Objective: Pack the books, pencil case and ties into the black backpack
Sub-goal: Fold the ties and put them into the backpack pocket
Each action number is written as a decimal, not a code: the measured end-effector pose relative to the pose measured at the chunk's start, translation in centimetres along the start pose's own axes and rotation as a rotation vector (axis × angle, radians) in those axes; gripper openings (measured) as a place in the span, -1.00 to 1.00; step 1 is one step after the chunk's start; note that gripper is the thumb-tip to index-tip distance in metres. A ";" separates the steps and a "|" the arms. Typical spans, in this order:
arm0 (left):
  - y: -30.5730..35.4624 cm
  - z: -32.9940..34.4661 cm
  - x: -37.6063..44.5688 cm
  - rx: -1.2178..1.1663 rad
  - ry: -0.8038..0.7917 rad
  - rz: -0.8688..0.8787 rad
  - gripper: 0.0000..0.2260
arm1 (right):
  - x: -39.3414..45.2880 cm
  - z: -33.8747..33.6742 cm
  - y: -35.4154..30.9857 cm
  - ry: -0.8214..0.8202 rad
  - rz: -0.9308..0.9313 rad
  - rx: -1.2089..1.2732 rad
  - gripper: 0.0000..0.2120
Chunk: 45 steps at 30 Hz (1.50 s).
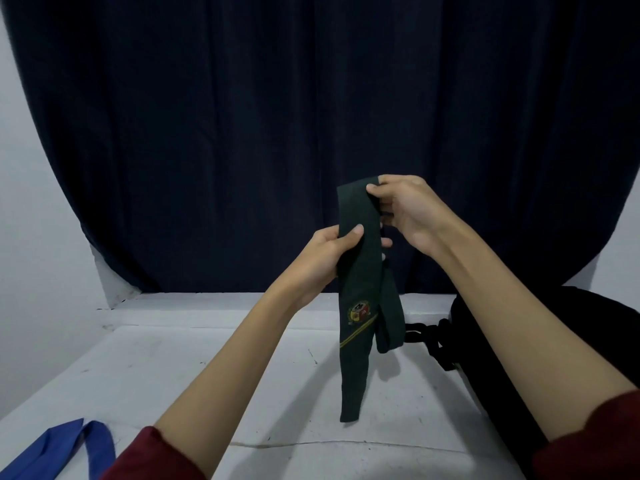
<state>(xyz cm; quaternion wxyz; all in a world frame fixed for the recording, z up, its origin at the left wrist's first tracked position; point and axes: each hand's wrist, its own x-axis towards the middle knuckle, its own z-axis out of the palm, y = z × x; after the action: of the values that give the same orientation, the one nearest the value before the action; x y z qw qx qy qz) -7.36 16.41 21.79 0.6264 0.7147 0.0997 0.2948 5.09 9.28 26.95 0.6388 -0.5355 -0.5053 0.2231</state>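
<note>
Head view, two ties, green tie [356, 271], blue tie [65, 448], one backpack [540, 341]

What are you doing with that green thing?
A person is holding up a dark green tie with a crest on it, above the white table. The left hand grips its middle and the right hand pinches the top fold. A blue tie lies on the table, and the black backpack waits on the right.

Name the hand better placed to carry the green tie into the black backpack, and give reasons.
Probably right. The right hand pinches the green tie at its top fold, and the black backpack lies on that side. The left hand grips lower down.
</note>
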 end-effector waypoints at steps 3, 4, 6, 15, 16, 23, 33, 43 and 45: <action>0.4 0.1 0.0 0.052 0.026 -0.002 -0.76 | 0.0 -0.6 0.3 0.023 0.008 -0.094 -0.82; 0.4 0.1 0.1 0.059 0.024 -0.006 -0.77 | 0.0 -0.8 0.4 0.036 0.014 -0.144 -0.81; 0.6 0.1 0.0 0.046 0.005 -0.020 -0.79 | -0.1 -1.2 0.6 0.047 0.036 -0.225 -0.80; 1.3 0.1 0.5 -0.035 0.052 -0.032 -0.77 | -0.9 -1.4 2.6 -0.051 0.210 -0.011 -0.59; 1.2 0.0 0.6 -0.023 0.077 -0.034 -0.78 | -1.1 -1.4 3.0 -0.081 0.227 0.037 -0.58; 1.1 -0.2 1.2 0.151 0.174 -0.055 -0.82 | -2.2 -0.7 5.3 -0.138 0.248 0.264 -0.76; 0.7 -2.2 0.9 0.297 0.107 0.027 -0.66 | -1.2 -0.5 4.2 0.002 0.139 0.159 -0.89; -3.9 0.6 1.9 -0.045 -0.022 -0.045 -0.59 | -0.8 -1.5 2.0 -0.070 0.080 0.172 -0.83; -4.1 1.9 2.2 -0.051 -0.075 -0.069 -0.73 | -0.9 -2.0 1.8 -0.066 0.094 0.163 -0.82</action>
<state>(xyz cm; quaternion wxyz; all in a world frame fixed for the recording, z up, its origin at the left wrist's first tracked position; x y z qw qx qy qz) -3.63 16.75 18.48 0.6576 0.7051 0.0933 0.2484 6.95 8.20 25.09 0.6521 -0.4972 -0.4806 0.3108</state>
